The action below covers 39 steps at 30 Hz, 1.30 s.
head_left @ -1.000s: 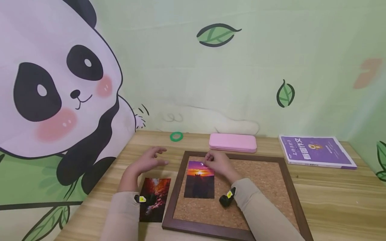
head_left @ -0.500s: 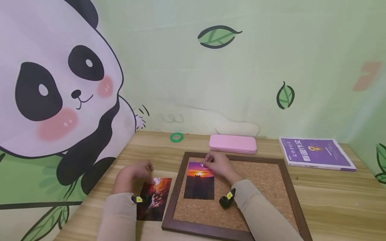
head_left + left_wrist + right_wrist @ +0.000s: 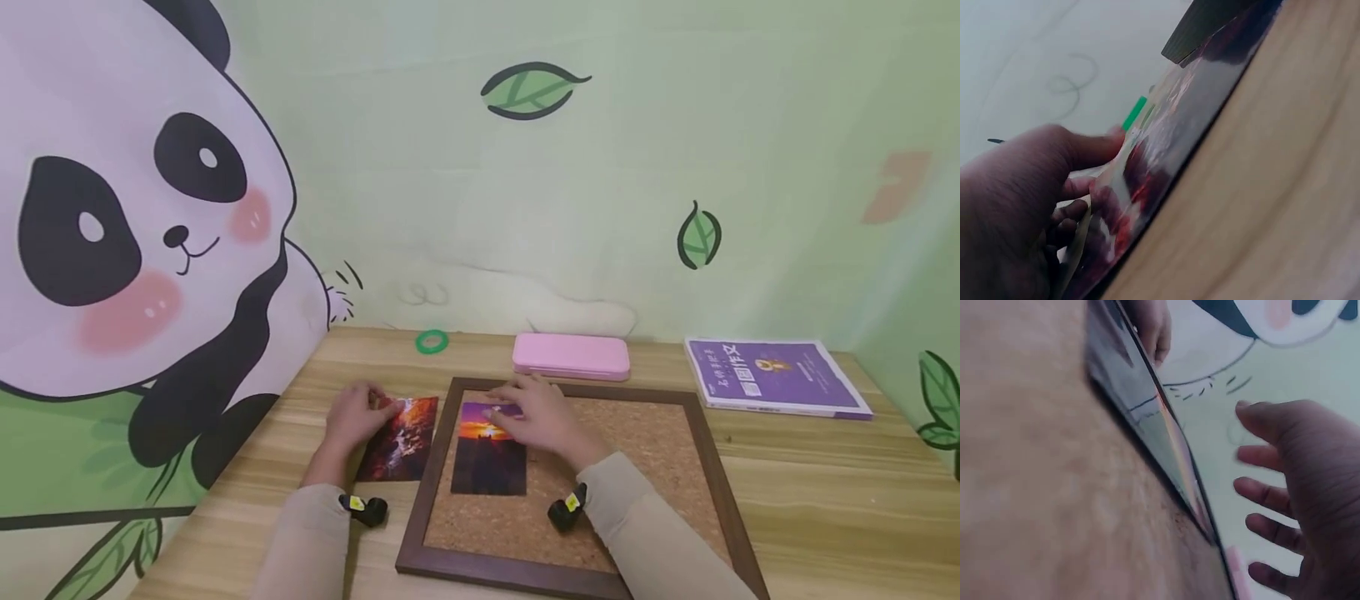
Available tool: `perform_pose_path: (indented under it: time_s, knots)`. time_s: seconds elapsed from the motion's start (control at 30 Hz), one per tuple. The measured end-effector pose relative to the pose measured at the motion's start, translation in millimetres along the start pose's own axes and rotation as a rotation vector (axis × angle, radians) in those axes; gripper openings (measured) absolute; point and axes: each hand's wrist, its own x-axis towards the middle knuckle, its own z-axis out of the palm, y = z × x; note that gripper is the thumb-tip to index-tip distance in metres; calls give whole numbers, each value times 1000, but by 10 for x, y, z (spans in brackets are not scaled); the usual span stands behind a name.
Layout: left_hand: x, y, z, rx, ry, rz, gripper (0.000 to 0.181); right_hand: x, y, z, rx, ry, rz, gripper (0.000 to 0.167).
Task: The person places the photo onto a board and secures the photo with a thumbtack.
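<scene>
Left hand [image 3: 358,418] pinching the red photo [image 3: 405,447] near its upper left corner, thumb on the glossy face, over the bench [image 3: 813,508] just left of the corkboard [image 3: 637,442]! Light and bendy, I'd judge, slick and easily creased: hold it by the edges. Right hand [image 3: 546,417], fingers apart, at the sunset photo [image 3: 487,468]; contact's hard to call.
</scene>
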Motion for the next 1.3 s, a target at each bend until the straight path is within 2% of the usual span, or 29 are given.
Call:
perform_pose_path:
  time_s: [0.07,0.17,0.33,0.4,0.57,0.67,0.77,0.83,0.9,1.0,1.03,1.1,1.23,1.3]
  knots:
    - [-9,-3,4,-10,-23,12,50,-84,-33,-47,49,8,-45,52]
    - [-11,-10,-2,-55,-46,3,48,-235,-46,-124,128,-17,-83,64]
    - [-10,-41,-7,-195,-69,-41,42,-478,36,-277,261,-63,-61,80]
    - [-21,-65,1,-250,-85,-57,40,-578,75,-380,307,-81,-38,79]
    - [-27,-90,9,-359,-115,-74,35,-892,285,-677,296,-54,-29,59]
    - [-16,-83,2,-387,-123,-82,39,-1107,536,-851,307,41,-49,56]
    - [1,-81,-1,-414,-90,-105,42,-1360,859,-1010,320,189,-19,51]
    - [13,-71,-8,-451,-55,-116,42,-1552,1094,-1107,325,320,55,41]
    - [25,-58,-15,-512,-7,-148,39,-1750,1310,-1194,312,449,175,27]
    - [32,-32,-44,-596,60,-196,39,-1980,1584,-1286,275,547,367,21]
    - [36,-30,-54,-631,80,-220,39,-2028,1654,-1304,263,547,414,24]
    - [34,-9,-82,-686,117,-262,39,-2079,1757,-1330,225,497,466,29]
    - [41,86,-129,-812,164,-312,32,-2081,1836,-1357,184,360,453,32]
    - [48,211,-143,-891,137,-294,28,-2078,1837,-1364,155,311,437,29]
